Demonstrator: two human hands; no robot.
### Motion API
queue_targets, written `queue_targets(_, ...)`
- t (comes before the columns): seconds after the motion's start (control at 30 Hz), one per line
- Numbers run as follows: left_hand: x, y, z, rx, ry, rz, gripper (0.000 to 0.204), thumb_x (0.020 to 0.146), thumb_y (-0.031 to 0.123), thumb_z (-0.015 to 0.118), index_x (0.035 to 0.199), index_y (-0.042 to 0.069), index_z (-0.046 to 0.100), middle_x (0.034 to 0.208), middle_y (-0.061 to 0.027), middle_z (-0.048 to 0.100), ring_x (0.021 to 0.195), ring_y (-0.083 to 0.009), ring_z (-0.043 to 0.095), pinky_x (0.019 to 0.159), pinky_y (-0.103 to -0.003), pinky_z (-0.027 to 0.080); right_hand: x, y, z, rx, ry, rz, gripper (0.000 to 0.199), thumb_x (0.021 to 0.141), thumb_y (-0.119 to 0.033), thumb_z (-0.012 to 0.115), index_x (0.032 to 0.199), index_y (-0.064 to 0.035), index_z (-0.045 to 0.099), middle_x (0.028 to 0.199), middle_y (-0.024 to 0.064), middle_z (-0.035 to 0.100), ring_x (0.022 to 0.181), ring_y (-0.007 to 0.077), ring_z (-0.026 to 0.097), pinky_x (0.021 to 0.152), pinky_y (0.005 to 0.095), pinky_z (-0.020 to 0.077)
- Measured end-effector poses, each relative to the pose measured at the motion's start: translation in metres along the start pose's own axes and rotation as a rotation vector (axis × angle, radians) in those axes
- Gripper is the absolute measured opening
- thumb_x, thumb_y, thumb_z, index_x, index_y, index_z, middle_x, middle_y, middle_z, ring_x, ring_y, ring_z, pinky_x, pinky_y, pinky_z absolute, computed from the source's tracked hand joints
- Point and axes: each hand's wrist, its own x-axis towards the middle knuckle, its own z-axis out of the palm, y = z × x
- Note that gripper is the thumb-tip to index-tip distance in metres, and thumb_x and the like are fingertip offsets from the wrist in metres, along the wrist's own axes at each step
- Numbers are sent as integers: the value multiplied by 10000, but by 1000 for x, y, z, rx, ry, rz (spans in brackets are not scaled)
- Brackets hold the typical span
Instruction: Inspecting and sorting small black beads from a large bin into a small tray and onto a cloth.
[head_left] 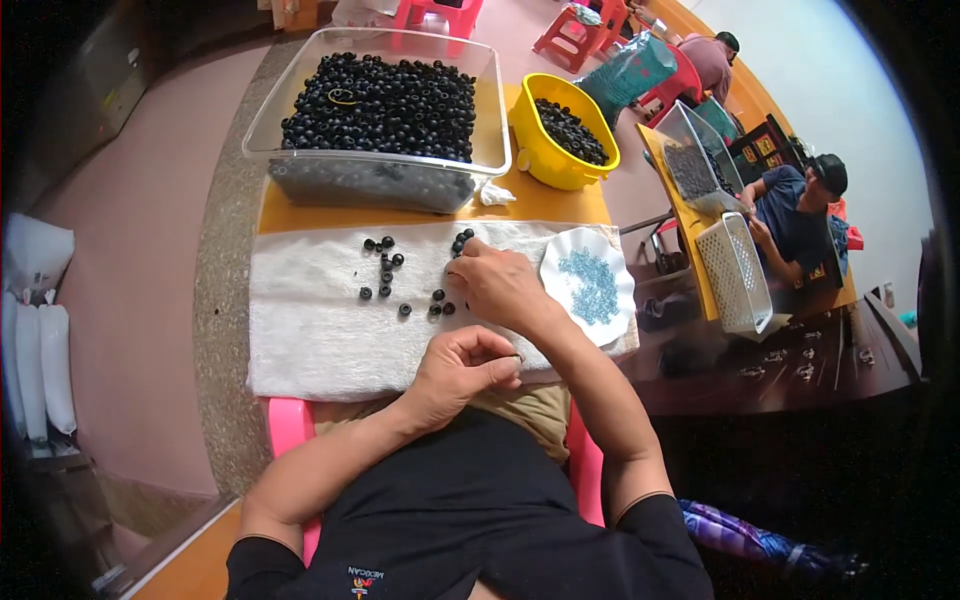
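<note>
My left hand is over the cloth's near edge, thumb and forefinger pinched on a small dark piece, too small to make out fully. Just beyond it, my right hand reaches down to the white cloth. Its fingers are curled together beside a few black beads, and whatever is between the tips is hidden. Several loose black beads lie scattered left of my right hand. Right of that hand, a white scalloped plate holds small pale blue pieces.
Beyond the cloth stand a clear plastic bin full of black beads and a yellow tub with more beads. Crumpled white tissue lies between them. To the right, a person works by a white perforated basket.
</note>
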Motion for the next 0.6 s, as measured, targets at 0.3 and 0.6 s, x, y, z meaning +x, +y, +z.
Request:
queue_targets(0.3, 1, 1, 0, -13, 7, 3, 135, 875, 47, 694, 985, -8, 640, 893, -77, 676, 786, -152, 675, 748, -279, 566, 4, -5, 6, -6, -35, -45, 90, 817, -130, 590, 837, -64, 648, 894, 132, 614, 745, 345, 657, 660, 434, 535)
queue_targets(0.6, 1, 4, 0, 8, 42, 13, 125, 880, 53, 690, 977, 1, 632, 886, -69, 671, 781, -150, 674, 744, -278, 568, -9, 2, 6, 206, 167, -106, 105, 799, -72, 630, 896, -56, 668, 894, 112, 626, 800, 321, 641, 688, 400, 526)
